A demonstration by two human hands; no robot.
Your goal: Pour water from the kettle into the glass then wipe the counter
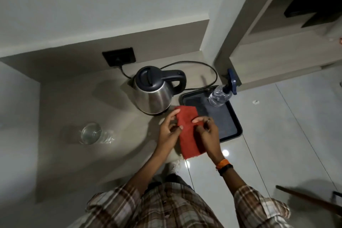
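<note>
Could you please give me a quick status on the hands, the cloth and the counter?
Left hand and right hand: both grip red cloth. Kettle upright on counter; glass apart, left. Nothing blocking.

A dark tray [231, 124] sits at the right end, overhanging the edge. A clear spray bottle [220, 96] with a blue trigger stands on its far corner. A black socket [119, 59] is set in the back panel, with a cord [209, 72] plugged in.

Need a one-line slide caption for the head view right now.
Both hands, left hand and right hand, hold a red cloth above the counter, kettle and glass nearby.
</note>
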